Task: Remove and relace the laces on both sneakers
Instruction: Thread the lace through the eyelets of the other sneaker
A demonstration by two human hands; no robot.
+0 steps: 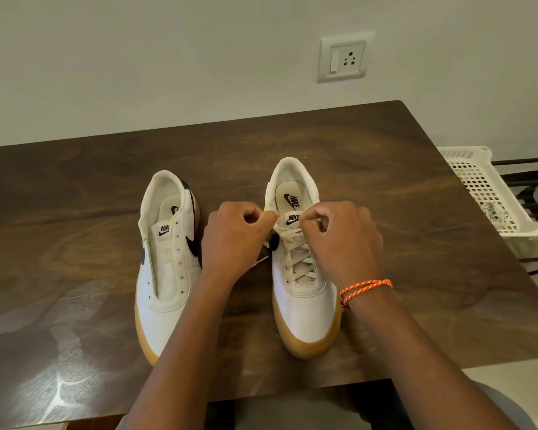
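While both hands work at its top eyelets, the right sneaker [303,268] stands laced on the table [416,243].
Head view: left hand [235,240] and right hand [343,240], each grip pinching the lace [295,243]; left sneaker [168,259] beside, unlaced.

Bare table [385,187] right of laced sneaker [305,305]; unlaced sneaker [165,274] blocks left.

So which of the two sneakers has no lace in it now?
The sneaker on the left: its eyelets are bare. The sneaker on the right is laced, and the left hand and the right hand pinch its lace ends.
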